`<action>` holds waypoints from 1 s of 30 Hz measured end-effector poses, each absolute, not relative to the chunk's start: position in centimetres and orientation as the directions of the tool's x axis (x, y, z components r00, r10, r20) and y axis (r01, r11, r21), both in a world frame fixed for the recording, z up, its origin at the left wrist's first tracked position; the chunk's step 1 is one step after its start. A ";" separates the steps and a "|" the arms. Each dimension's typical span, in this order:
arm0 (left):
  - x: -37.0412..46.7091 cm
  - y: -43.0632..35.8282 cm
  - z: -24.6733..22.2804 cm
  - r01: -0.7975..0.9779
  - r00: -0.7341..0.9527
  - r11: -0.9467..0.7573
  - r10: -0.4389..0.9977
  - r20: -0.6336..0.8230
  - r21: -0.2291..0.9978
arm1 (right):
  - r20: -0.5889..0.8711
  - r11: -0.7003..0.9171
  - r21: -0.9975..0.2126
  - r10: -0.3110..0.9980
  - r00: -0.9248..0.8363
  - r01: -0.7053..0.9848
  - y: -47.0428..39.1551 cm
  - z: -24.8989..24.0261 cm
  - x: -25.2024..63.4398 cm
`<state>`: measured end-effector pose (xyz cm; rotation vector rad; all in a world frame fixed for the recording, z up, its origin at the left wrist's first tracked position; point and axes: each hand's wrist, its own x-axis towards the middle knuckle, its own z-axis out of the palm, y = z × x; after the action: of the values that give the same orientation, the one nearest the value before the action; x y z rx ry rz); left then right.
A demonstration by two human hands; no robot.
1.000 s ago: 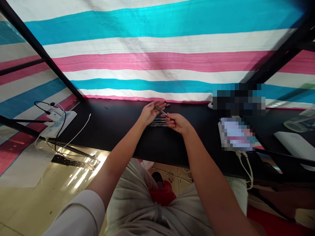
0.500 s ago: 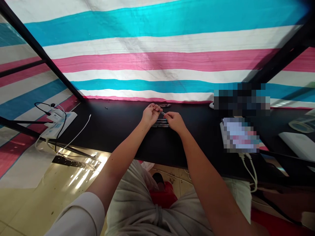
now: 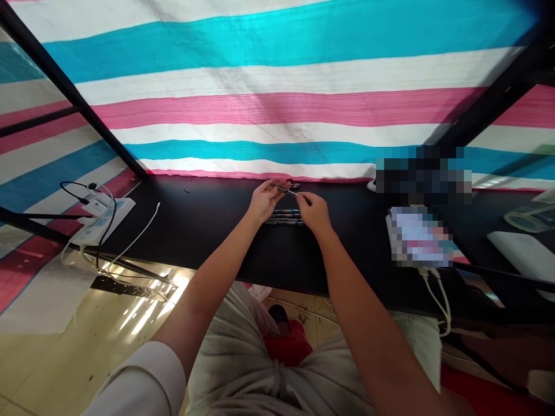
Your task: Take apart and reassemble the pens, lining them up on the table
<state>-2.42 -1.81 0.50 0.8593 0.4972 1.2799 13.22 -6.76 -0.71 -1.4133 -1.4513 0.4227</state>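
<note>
A slim dark pen [image 3: 287, 190] is held slantwise between my two hands above the black tabletop. My left hand [image 3: 262, 201] is turned partly palm up, its fingers and thumb around the pen's far left end. The fingertips of my right hand [image 3: 314, 212] pinch the near right end. Just below the held pen, several pens [image 3: 282, 218] lie side by side on the table, partly hidden by both hands. Behind my hands, another pen-like piece [image 3: 295, 186] lies near the table's back edge, mostly covered.
On the left are a white power strip [image 3: 104, 222] with plugs and a white cable [image 3: 139, 234]. A blurred-out phone-like device [image 3: 420, 237] with white cables lies right. Beyond it is a white box [image 3: 518, 254]. Striped sheeting [image 3: 269, 110] hangs behind the black table [image 3: 203, 231].
The pen now shows more of its length between my hands. My left fingers have opened somewhat, and my right hand has moved slightly right.
</note>
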 end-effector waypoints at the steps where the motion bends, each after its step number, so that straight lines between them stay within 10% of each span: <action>1: -2.4 -1.7 0.3 -0.608 0.233 0.030 0.962 0.141 0.794 | 0.410 0.251 -0.810 0.889 0.206 0.530 -6.7 -0.7 13.2; 30: -2.3 -2.5 0.7 -0.343 0.116 -0.111 0.980 0.160 0.933 | 0.469 0.276 -0.713 0.871 0.145 0.645 -6.2 -2.1 13.2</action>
<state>-2.32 -2.46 0.69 1.1135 0.7845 1.3438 13.19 -6.16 -2.14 -1.4426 -1.5722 0.2923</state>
